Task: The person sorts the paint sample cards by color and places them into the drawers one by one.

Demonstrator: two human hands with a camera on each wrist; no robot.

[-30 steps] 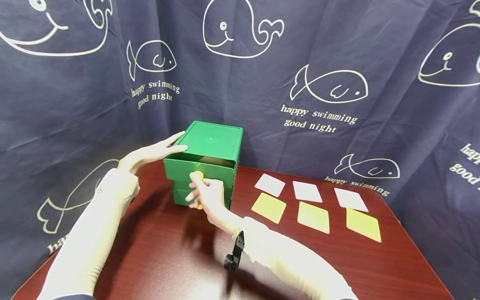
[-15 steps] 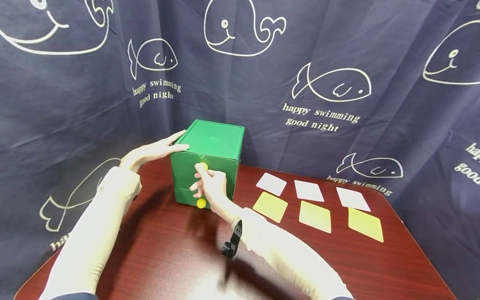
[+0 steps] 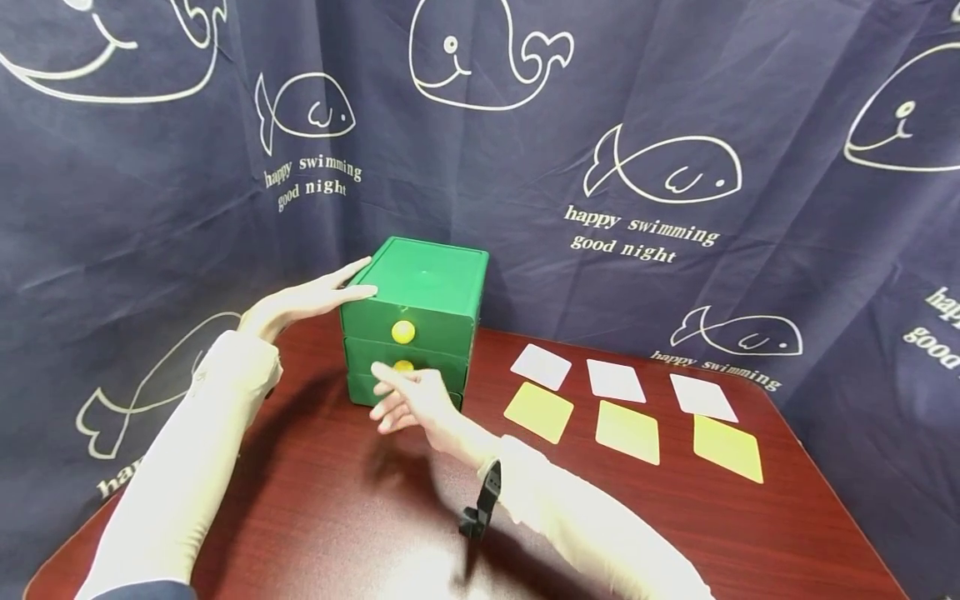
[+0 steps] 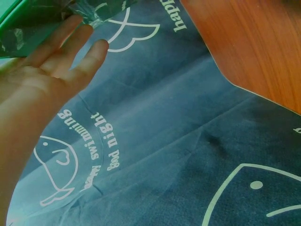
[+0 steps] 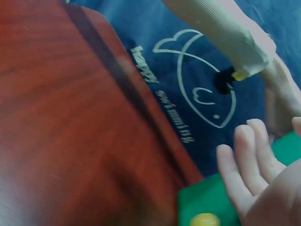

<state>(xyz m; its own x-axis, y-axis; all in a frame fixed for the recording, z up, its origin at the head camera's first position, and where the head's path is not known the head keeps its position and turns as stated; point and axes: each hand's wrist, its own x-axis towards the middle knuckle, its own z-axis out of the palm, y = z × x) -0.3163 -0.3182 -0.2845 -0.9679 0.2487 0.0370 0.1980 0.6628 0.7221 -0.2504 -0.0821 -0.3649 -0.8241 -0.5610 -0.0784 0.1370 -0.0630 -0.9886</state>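
A green drawer cabinet (image 3: 423, 275) stands on the table, its drawers pushed in. On the top drawer's front is a yellow knob (image 3: 403, 332), fully in sight. A second yellow knob (image 3: 403, 366) below it is partly covered by my right hand (image 3: 416, 404). That hand is just in front of the cabinet, fingers loosely extended and holding nothing; whether it touches the lower knob I cannot tell. My left hand (image 3: 311, 300) rests on the cabinet's upper left edge, fingers straight along its side. Another yellow knob (image 5: 205, 219) shows in the right wrist view.
To the right of the cabinet lie white cards (image 3: 541, 367) in a back row and yellow cards (image 3: 538, 412) in front. A dark blue curtain (image 3: 510, 183) with whale and fish drawings hangs behind the reddish-brown table (image 3: 337, 500).
The top drawer, partly out a second ago, slid back flush under my right hand's push. My right hand then left the top knob and moved down to the middle one. The left hand stayed put.
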